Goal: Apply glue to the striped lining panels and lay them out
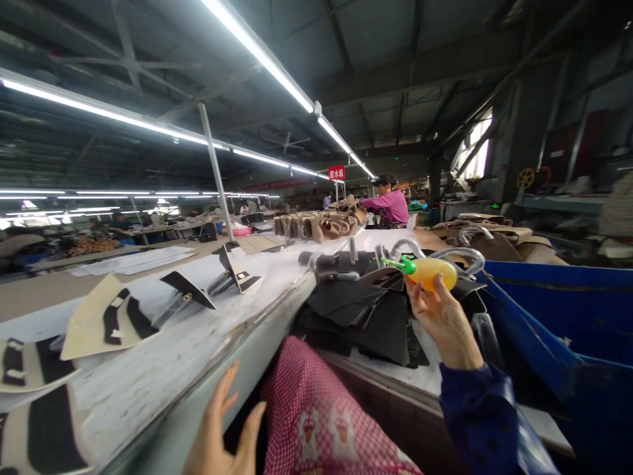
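Note:
My right hand (448, 323) is closed around a yellow squeeze bottle (431, 273) with a green nozzle, which lies sideways and points left. Below and left of it lies a pile of black flat bag panels (356, 316). My left hand (222, 429), low in the view, has its fingers apart with nothing in them. It hovers by the edge of the white-covered table (198, 349). On that table rest cream panels with black strips (106, 320) and standing black pieces (236, 270) with wrapped handles.
A blue bin (558, 310) stands at the right, beside stacked brown bag pieces (504, 237). Brown bags (316, 226) line the far table. A co-worker in a purple top (393, 208) stands behind it. A post (215, 171) rises at the left table.

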`<state>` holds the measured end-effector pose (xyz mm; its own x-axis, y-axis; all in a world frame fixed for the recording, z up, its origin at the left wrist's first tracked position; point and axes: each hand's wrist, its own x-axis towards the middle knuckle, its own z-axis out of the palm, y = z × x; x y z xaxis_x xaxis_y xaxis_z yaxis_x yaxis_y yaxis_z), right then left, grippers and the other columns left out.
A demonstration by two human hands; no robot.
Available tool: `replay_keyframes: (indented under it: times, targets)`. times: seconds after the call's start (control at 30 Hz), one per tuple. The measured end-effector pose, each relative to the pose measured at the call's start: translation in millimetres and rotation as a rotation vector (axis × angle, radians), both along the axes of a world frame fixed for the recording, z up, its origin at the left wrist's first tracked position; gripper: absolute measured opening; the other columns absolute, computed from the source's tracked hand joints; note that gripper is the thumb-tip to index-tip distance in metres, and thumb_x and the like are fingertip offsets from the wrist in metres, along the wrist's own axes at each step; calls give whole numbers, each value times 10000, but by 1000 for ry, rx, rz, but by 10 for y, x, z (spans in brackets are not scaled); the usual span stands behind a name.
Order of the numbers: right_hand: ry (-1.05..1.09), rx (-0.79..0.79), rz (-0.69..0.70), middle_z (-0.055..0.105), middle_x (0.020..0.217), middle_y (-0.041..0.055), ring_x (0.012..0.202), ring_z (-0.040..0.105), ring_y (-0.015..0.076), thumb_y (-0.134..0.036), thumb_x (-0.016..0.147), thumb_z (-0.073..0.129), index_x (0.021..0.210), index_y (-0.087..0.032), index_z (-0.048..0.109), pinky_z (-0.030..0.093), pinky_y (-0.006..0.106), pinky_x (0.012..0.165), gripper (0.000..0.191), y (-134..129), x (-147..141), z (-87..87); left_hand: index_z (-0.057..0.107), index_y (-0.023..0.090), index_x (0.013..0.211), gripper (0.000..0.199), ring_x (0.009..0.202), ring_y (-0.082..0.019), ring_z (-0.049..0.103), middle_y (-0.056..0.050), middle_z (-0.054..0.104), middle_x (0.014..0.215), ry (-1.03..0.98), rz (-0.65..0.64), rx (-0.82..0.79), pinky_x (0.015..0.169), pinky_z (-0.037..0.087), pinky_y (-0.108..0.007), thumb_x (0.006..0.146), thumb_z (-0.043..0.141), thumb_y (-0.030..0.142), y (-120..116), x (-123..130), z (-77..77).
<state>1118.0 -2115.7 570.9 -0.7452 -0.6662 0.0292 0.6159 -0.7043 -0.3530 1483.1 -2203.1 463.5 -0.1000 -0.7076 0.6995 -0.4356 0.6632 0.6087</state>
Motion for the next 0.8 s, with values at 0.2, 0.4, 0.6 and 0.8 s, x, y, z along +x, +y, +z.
replay_keyframes:
  times: [0.2,0.4,0.6,0.8]
  targets:
    - [40,-10,207,762,1058,40,844,751,206,-146,518,948,1167,-268,681,614,160,564,712,501,667,230,-68,168,1578,1293,1507,-412,157,-251,94,1644,-215,-349,61,1178,275,-623,697,798,551,-285,-855,-60]
    - [16,151,525,786,980,66,649,735,137,-146,488,959,1013,-192,746,609,156,567,569,540,1108,-3,249,317,1563,740,1533,-256,151,-35,189,1663,-18,-763,152,1258,109,-459,920,581,467,-215,-787,281]
    - [81,125,515,784,891,74,647,733,137,-192,527,953,976,-131,741,616,159,590,501,242,1081,-239,680,174,1257,631,1241,-351,585,-144,708,1217,6,-492,733,1126,391,-475,901,458,645,56,-251,137]
    - [28,177,484,784,847,27,655,737,144,-185,483,966,878,-164,733,638,200,641,460,31,1188,-619,701,151,1147,580,1248,-354,574,-152,685,1258,88,-331,1074,1139,358,-431,731,716,555,308,163,-543]
